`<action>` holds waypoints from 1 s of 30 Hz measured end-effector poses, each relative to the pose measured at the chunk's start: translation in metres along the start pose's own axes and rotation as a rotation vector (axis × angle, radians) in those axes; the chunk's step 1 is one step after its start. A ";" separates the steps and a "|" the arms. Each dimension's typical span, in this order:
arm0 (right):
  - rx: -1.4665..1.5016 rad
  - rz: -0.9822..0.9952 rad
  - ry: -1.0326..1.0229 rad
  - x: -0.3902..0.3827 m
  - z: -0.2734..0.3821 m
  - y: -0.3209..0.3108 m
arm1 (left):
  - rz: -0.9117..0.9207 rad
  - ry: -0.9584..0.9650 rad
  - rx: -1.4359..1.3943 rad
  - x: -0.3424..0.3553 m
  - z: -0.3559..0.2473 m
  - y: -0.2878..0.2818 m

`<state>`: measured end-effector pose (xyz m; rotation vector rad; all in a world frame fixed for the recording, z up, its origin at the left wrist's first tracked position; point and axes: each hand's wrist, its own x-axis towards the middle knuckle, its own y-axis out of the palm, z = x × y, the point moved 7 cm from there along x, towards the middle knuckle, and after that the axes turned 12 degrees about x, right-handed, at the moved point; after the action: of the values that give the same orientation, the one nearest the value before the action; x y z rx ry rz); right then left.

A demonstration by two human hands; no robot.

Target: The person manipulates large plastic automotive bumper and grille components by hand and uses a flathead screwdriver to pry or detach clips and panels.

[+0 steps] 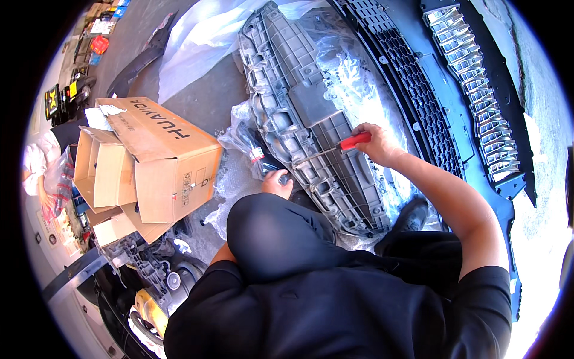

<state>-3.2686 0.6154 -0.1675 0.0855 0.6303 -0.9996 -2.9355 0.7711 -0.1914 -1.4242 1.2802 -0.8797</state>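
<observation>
A long grey moulded plastic car part (323,137) lies on plastic wrapping in front of me, its ribbed underside up. My right hand (376,143) is closed on a red-handled screwdriver (354,141), whose shaft slants down-left to the part's left edge. My left hand (277,182) is by that edge below the screwdriver's tip, fingers curled on something dark that I cannot make out. Just above it lies a bagged dark piece with a red label (254,149). My bent knee (257,233) is beside my left hand.
Opened cardboard boxes (167,173) sit at left. A black mesh grille (418,96) and a chrome-slatted panel (472,90) lie at right. White plastic sheeting (185,42) is at the back. Another person (39,161) holds a bag at far left. Mechanical parts (155,275) lie lower left.
</observation>
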 end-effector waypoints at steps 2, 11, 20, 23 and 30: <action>0.049 0.004 0.060 0.001 -0.006 0.000 | -0.054 0.034 -0.014 0.006 -0.011 -0.016; 0.136 0.010 0.058 0.006 -0.022 0.000 | 0.069 -0.249 -0.211 0.013 -0.011 0.005; 0.277 0.066 0.145 0.009 -0.032 -0.004 | 0.033 0.032 -0.051 0.033 -0.039 -0.012; 0.268 0.118 0.147 0.008 -0.029 -0.004 | 0.041 0.036 0.026 0.036 -0.045 -0.015; 0.199 0.135 0.175 0.007 -0.034 -0.005 | 0.000 -0.148 -0.106 0.033 -0.045 -0.016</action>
<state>-3.2856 0.6192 -0.1980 0.3895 0.6733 -0.9281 -2.9678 0.7287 -0.1681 -1.5425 1.2301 -0.7015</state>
